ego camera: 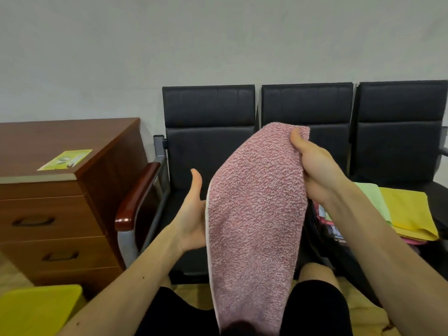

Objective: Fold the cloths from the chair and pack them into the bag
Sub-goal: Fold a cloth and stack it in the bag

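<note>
A pink terry cloth [254, 214] hangs folded lengthwise in front of the black chairs [208, 132]. My right hand [315, 170] pinches its upper corner, thumb on the near face. My left hand [191, 214] holds the cloth's left edge lower down, thumb up and fingers hidden behind the fabric. The cloth's lower end drops between my knees. A dark bag [322, 229] sits on the middle seat, mostly hidden behind the cloth and my right forearm. Folded yellow cloth [412, 214] and light green cloth [373, 197] lie on the right seat.
A brown wooden drawer cabinet [60, 209] stands at the left with a green card [65, 160] on top. The leftmost chair's wooden armrest [138, 197] is beside it. A yellow object [36, 309] sits at the bottom left. A grey wall is behind.
</note>
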Motion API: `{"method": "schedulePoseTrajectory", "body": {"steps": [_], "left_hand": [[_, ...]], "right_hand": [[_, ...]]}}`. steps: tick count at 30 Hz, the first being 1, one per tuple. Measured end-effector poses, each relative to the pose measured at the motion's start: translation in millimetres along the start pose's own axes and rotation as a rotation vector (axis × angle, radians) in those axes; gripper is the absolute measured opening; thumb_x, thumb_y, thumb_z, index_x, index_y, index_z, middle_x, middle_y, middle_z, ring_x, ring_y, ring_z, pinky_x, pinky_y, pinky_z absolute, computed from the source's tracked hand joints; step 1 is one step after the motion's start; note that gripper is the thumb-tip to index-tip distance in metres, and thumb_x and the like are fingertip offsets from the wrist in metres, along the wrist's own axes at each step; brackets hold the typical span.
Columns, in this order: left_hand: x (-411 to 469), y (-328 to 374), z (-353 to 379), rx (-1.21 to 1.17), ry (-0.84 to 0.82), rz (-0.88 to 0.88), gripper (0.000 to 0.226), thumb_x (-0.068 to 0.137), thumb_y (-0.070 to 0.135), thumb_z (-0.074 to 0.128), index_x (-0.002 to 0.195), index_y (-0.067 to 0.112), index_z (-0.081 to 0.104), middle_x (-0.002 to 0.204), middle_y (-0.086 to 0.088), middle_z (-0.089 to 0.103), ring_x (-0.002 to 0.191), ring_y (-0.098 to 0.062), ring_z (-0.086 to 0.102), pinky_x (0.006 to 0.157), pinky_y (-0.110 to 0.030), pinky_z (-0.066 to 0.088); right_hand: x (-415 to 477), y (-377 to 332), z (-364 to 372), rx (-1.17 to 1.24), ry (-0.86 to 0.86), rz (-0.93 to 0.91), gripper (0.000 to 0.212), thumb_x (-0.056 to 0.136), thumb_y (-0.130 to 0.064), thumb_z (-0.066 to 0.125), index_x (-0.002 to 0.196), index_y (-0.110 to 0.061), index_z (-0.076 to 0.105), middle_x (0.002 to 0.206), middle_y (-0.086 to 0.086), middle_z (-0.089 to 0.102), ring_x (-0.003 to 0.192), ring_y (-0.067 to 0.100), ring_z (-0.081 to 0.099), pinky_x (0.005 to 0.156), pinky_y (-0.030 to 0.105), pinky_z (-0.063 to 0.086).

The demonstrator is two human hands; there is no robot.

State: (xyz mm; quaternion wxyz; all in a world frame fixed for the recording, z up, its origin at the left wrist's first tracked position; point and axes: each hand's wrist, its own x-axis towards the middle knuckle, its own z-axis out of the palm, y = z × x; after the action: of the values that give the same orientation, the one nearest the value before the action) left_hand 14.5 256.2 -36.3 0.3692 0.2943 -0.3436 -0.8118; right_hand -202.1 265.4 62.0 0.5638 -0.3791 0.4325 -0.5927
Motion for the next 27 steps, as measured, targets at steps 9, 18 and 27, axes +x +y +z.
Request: {"method": "schedulePoseTrajectory", "body": {"steps": [9, 18, 27], "left_hand": [[-1, 32, 17, 0.341, 0.224, 0.246, 0.034, 0.094, 0.022, 0.062, 0.126, 0.01, 0.064, 0.119, -0.014, 0.071, 0.109, -0.029, 0.068, 0.09, -0.04, 0.055], [0, 85, 18, 0.454, 0.493, 0.252, 0.022, 0.092, 0.017, 0.067, 0.111, 0.005, 0.068, 0.104, -0.013, 0.074, 0.095, -0.026, 0.071, 0.077, -0.034, 0.055], [-1, 110, 14, 0.662, 0.488, 0.066, 0.059, 0.067, 0.027, 0.081, 0.117, 0.0, 0.066, 0.102, -0.01, 0.07, 0.089, -0.02, 0.066, 0.074, -0.033, 0.052]], "right_hand": [[-5, 59, -25, 0.003, -0.184, 0.29, 0.078, 0.067, -0.08, 0.064, 0.113, -0.018, 0.072, 0.112, 0.011, 0.074, 0.104, 0.028, 0.068, 0.08, 0.038, 0.053], [21, 39, -19, -0.27, -0.329, -0.003, 0.037, 0.084, -0.019, 0.071, 0.12, -0.013, 0.069, 0.114, 0.009, 0.073, 0.105, 0.025, 0.068, 0.095, 0.041, 0.053], [26, 18, -7, -0.561, -0.132, -0.314, 0.044, 0.084, -0.013, 0.076, 0.12, -0.021, 0.052, 0.101, 0.004, 0.075, 0.087, 0.011, 0.073, 0.068, 0.02, 0.056]]}}
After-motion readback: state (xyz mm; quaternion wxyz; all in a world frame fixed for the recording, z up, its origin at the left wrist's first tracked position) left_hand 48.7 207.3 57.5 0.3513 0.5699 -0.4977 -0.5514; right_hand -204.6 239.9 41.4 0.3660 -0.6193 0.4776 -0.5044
